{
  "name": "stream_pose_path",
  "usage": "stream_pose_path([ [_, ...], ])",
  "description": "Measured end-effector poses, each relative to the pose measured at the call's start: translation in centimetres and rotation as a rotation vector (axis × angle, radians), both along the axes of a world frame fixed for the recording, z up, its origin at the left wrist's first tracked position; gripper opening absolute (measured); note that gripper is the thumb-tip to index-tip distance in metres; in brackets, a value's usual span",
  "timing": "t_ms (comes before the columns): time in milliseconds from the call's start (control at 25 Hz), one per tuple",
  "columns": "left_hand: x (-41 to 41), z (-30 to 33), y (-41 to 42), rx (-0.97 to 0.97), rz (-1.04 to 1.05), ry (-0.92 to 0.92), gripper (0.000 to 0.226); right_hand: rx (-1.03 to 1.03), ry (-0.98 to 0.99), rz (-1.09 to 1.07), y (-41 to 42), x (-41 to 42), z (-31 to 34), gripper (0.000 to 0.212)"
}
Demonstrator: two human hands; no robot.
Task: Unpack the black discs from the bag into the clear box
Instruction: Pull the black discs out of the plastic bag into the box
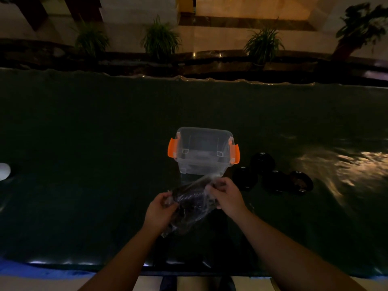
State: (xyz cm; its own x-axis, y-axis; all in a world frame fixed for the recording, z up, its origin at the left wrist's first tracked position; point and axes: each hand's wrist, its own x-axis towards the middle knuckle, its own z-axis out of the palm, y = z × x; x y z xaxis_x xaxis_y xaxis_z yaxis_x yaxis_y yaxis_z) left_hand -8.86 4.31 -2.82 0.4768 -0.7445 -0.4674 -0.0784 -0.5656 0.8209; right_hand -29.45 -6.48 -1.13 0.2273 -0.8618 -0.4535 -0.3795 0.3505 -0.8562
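A clear plastic bag (190, 206) with a dark stack of black discs inside hangs between my hands over the table, just in front of the box. My left hand (160, 211) grips the bag's left edge. My right hand (223, 195) pinches its upper right edge. The clear box (202, 151) with orange latches stands open in the middle of the table, beyond the bag. Several black discs (273, 174) lie on the table to the right of the box, apart from my hands.
The table (84, 143) is covered in dark green cloth with a wavy far edge. A white round object (4, 171) sits at the far left edge. Potted plants (160, 38) stand on a ledge behind the table.
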Motion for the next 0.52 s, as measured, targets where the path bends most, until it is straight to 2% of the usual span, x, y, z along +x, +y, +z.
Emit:
stream_pose_path([
  [120,0.2,0.0,0.0,0.008,-0.033,-0.006,0.028,0.114,0.103,0.059,-0.5,0.6,-0.9,0.067],
  [320,0.4,0.0,-0.1,-0.004,-0.052,-0.016,0.024,0.083,0.190,0.160,-0.1,1.2,-0.9,0.082],
  [360,0.5,-0.1,-0.2,-0.007,-0.057,-0.031,0.024,0.104,0.153,0.149,-0.2,1.0,-1.2,0.077],
  [480,0.7,-0.1,-0.2,-0.013,-0.061,-0.061,0.025,0.143,0.009,0.081,-0.1,0.6,-1.2,0.019],
  [520,0.7,-0.2,-0.2,-0.011,-0.065,-0.067,0.025,0.106,0.019,0.073,-0.2,0.5,-1.5,0.016],
])
